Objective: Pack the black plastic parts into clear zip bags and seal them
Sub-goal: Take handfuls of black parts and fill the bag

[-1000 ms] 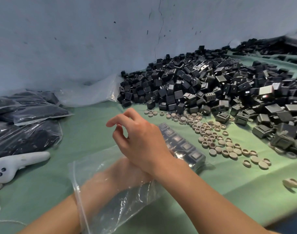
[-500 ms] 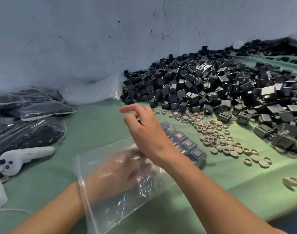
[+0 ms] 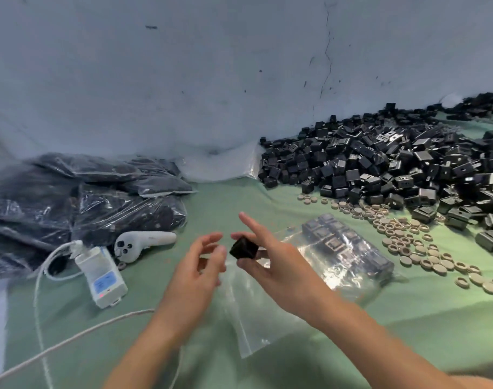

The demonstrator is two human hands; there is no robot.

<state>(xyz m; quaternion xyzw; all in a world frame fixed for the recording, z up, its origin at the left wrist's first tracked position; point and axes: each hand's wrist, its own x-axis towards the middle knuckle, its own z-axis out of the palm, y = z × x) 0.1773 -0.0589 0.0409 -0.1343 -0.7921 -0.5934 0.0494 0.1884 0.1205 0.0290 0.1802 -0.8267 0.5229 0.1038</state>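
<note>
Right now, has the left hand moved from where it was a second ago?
Yes. The left hand has come out of the clear zip bag and is now outside it, beside the black part.

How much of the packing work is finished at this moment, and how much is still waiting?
Done: filled bags are stacked on the left, and a bag with rows of parts lies nearby; whether it is sealed is unclear. In hand: the right hand pinches one black part over an empty zip bag; the left hand is open. Left: a big loose pile, so much work waits.
</note>
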